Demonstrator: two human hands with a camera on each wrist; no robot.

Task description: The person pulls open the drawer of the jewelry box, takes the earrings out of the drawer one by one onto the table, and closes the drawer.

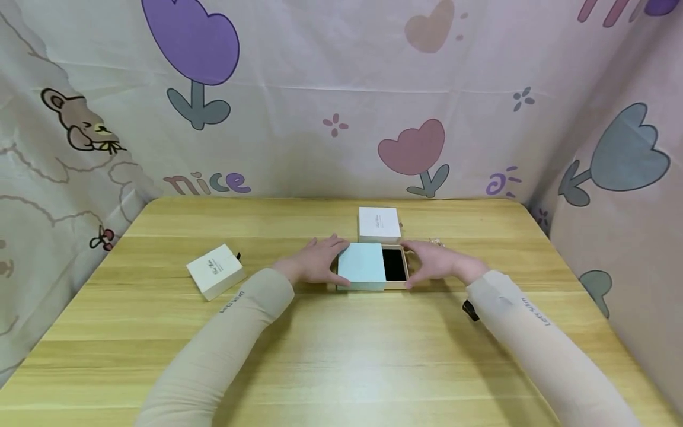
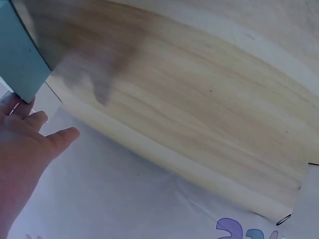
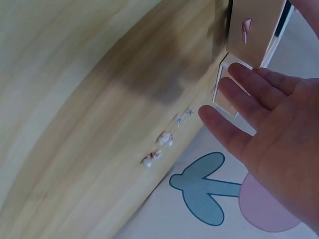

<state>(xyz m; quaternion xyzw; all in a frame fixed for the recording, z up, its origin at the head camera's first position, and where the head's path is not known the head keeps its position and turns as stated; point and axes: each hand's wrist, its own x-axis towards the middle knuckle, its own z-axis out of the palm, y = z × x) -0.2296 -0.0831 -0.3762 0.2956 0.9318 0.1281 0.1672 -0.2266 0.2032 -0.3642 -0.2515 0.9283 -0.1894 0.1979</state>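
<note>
A light blue sliding box [image 1: 361, 265] lies on the wooden table, its tan drawer [image 1: 396, 285] pulled partly out to the right, with a black lining showing. My left hand [image 1: 315, 262] holds the blue sleeve at its left end, thumb at the front and fingers behind. At the drawer's right end, my right hand [image 1: 434, 262] spans it between thumb and fingertips. In the right wrist view, the other fingers [image 3: 249, 89] extend past the drawer. A small pink tab [image 3: 245, 31] marks the drawer's end face. Several small earrings [image 3: 165, 138] lie beyond my right hand.
Directly behind the blue box stands a white box [image 1: 379, 224] with small print. Another white box [image 1: 216, 271] with a black tab sits at the left. Beside my right forearm lies a small black item [image 1: 471, 310]. A patterned cloth [image 1: 299, 118] hangs behind the table.
</note>
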